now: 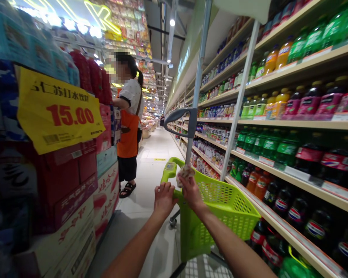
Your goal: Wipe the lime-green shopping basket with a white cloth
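A lime-green shopping cart (188,231) with a perforated basket stands in front of me in the aisle. My left hand (164,199) has its fingers closed over the rim beside the cart's raised green handle (169,170). A crumpled, pale, dirty-looking cloth (186,172) is pinched in my right hand (191,190), just above the same rim. The fingertips press the cloth near the handle; part of it is hidden by the fingers. Whether the cloth touches the cart, I cannot tell.
A grey ladder-like pole with a loop handle (193,123) rises behind the cart. Shelves (278,122) of bottled drinks line the right. Stacked drink cartons (72,181) with a yellow price sign (60,112) crowd the left. A person in an orange apron (128,131) stands beside them.
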{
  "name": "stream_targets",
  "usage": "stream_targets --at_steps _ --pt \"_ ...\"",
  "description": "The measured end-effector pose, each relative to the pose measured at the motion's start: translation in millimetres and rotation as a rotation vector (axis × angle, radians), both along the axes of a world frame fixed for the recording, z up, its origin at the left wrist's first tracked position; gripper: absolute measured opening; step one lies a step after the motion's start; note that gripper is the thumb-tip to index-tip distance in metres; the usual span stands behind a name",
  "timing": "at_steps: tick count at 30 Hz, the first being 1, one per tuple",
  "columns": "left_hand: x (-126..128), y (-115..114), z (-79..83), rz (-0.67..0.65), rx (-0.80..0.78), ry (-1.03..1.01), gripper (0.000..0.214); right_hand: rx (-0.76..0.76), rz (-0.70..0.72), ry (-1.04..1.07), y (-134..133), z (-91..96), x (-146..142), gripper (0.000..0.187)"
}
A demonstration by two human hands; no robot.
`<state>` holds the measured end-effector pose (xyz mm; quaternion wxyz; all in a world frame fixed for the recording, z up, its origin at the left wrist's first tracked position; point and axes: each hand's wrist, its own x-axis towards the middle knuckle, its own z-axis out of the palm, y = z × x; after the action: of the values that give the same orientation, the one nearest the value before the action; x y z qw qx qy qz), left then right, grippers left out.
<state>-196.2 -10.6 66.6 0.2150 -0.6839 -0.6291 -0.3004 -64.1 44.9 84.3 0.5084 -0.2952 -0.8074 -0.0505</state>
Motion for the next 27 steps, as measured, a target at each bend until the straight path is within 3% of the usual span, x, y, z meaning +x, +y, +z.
stream_targets --at_steps 2,3,7,10,14,17,23,27 --pt "9 -1 -0.9 0.001 -0.004 -0.017 0.029 -0.028 0.034 -0.029 -5 -31.7 10 0.041" --pt "14 -2 -1.0 0.000 -0.005 -0.024 0.028 -0.049 0.052 -0.033 -6 -38.6 13 0.041" --pt "23 -5 3.3 -0.015 -0.020 -0.039 0.035 -0.123 0.094 0.023 -2 -25.1 23 0.043" --pt "12 0 10.7 -0.104 -0.048 -0.016 0.045 -0.172 0.091 0.072 -1 -17.2 28 0.042" --pt "-10 10 15.6 -0.198 -0.097 0.004 0.043 -0.225 0.101 0.078 -10 -38.7 33 0.035" --pt "-7 10 13.1 -0.179 -0.097 -0.008 0.040 -0.256 0.000 0.122 -18 -48.9 33 0.035" --pt "41 -9 8.0 -0.119 -0.046 -0.099 0.051 -0.311 -0.292 -0.046 -48 -27.3 47 0.040" --pt "43 -10 13.7 -0.219 -0.074 -0.072 0.068 -0.320 -0.311 -0.151 -70 -18.1 66 0.040"
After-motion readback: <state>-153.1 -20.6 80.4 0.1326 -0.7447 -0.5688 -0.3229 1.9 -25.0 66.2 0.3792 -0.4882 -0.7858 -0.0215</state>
